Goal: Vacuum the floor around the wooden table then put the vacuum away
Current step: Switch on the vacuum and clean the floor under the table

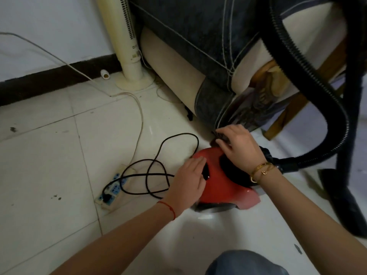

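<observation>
The red vacuum (222, 181) sits on the white tiled floor (49, 155) just below the middle of the view, at about five o'clock from centre, close against the foot of a sofa draped in dark cloth (198, 46). The left hand (188, 179) lies flat on the vacuum's top at its nine o'clock side, fingers straight and together beside a dark glossy button or slot, pressing rather than gripping. The right hand (240, 147) rests on the twelve o'clock end of the body with its fingers spread and bent over a dark ribbed part; whether they actually clasp it I cannot tell. A black ribbed hose (309, 62) leaves the vacuum at three o'clock and loops high up and back over the sofa arm. The black power cord (158, 171) lies in loose coils at nine o'clock, running to a white power strip (111, 187) with blue sockets, where a plug appears to be seated. A cream tower fan (127, 42) stands at eleven o'clock by the wall. The body looks like hard, smooth plastic, rigid and likely slippery under a flat palm, with enough weight from the motor to need a firm lift; the best hold is probably a moulded handle on top, not the hose, which is springy and would drag or tip the body. The cord is limp and tangle-prone, so it should be gathered before carrying.
</observation>
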A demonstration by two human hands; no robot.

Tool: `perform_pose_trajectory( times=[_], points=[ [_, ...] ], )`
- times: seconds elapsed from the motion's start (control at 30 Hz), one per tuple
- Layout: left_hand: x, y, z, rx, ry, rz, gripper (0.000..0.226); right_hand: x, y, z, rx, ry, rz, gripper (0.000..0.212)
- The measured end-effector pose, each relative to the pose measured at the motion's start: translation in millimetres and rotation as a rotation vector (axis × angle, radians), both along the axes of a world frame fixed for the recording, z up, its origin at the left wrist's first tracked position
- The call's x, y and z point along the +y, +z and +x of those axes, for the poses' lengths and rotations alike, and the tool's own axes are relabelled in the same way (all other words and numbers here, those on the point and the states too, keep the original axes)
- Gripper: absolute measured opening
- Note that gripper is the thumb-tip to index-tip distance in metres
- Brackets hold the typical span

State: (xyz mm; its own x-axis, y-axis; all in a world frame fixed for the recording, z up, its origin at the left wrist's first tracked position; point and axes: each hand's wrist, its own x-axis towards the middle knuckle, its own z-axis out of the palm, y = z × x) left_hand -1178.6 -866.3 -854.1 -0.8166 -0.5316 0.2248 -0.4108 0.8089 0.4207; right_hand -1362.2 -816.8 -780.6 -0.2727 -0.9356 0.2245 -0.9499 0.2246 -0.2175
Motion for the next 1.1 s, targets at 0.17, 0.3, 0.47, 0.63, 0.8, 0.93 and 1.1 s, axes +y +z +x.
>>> perform_pose_trajectory(
  times=[0.17,0.3,0.47,0.63,0.8,0.93,1.1],
  points=[
    [16.1,-11.8,-4.0,-0.039,0.032,-0.051,0.049,37.9,-14.7,-21.9,0.056,-0.044,0.010,0.032],
    [24.7,-20.7,-1.8,-0.085,0.055,-0.096,0.053,55.8,-23.4,-25.3,0.069,-0.065,-0.027,0.030],
    [38.0,-20.8,-5.5,-0.026,0.128,0.007,0.047,67.5,-24.8,-22.7,-0.023,-0.072,-0.038,0.026],
    [43.1,-19.2,-8.2,0.009,0.186,0.013,0.042,63.0,-29.1,-22.6,-0.091,-0.069,-0.038,0.025],
    [46.1,-11.0,-14.5,-0.070,0.210,-0.019,0.043,60.3,-36.7,-23.5,-0.119,-0.072,-0.063,0.024],
    [47.5,-10.6,-17.5,-0.117,0.230,-0.050,0.043,62.2,-38.2,-25.3,-0.127,-0.062,-0.085,0.025],
    [49.5,-7.1,-20.3,-0.069,0.233,-0.073,0.040,62.4,-33.3,-26.2,-0.132,-0.049,-0.080,0.025]
  ],
)
